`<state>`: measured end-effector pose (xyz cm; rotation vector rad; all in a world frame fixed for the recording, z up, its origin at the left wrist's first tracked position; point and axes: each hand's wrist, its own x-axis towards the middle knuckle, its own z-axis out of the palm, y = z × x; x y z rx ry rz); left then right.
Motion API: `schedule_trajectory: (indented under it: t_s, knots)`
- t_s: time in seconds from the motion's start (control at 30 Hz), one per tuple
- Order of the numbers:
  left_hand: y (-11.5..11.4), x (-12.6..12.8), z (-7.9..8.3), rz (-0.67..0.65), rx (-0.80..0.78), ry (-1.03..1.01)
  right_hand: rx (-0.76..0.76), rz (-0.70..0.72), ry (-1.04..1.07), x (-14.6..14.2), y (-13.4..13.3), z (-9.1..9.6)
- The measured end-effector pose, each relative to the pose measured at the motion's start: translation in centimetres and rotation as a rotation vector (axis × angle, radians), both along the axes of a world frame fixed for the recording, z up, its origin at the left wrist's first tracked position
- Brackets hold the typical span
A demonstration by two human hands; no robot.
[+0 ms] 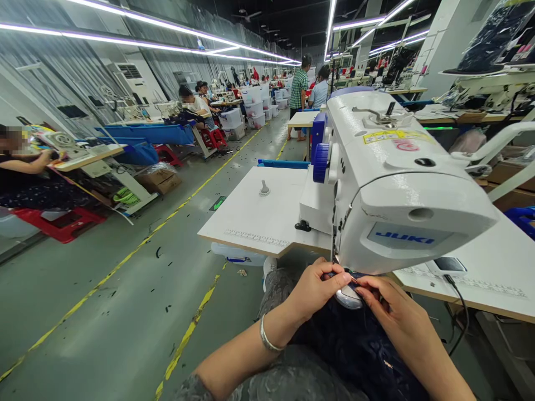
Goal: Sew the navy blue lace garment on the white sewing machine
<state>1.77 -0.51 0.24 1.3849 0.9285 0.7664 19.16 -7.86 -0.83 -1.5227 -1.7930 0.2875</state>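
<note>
A white JUKI sewing machine (413, 184) stands right in front of me, its head above both hands. Dark navy fabric (355, 345) hangs from the machine's rounded metal arm end (349, 299) down over my lap. My left hand (320, 287), with a silver bangle on the wrist, pinches the fabric's edge at the left of the metal end. On the other side, my right hand (387, 298) grips the same edge between thumb and fingers. The fingertips nearly meet under the machine head. The needle area is mostly hidden by the head and my fingers.
The white worktable (251, 206) has a printed ruler along its front edge and a small grey object (264, 189) on top. A device (448, 266) with a cable lies at right. Yellow tape lines (188, 334) mark the floor. Other people sit at machines at left.
</note>
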Motion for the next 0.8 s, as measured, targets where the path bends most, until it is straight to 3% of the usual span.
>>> schedule_trajectory:
  t_s: [0.23,0.4,0.57,0.8]
  knots:
    - [-0.1,0.0,0.1,-0.001,0.033,0.066,0.147,0.053,0.031,0.1,0.7,-0.7]
    - [-0.1,-0.2,0.1,-0.027,0.063,0.095,0.245,0.042,-0.130,0.0,0.8,-1.3]
    - [0.0,-0.2,0.0,-0.030,0.150,0.147,0.213,0.133,-0.267,0.1,0.6,-1.1]
    - [-0.2,-0.1,0.4,0.027,0.180,0.145,0.093,-0.011,0.061,1.2,0.1,-0.6]
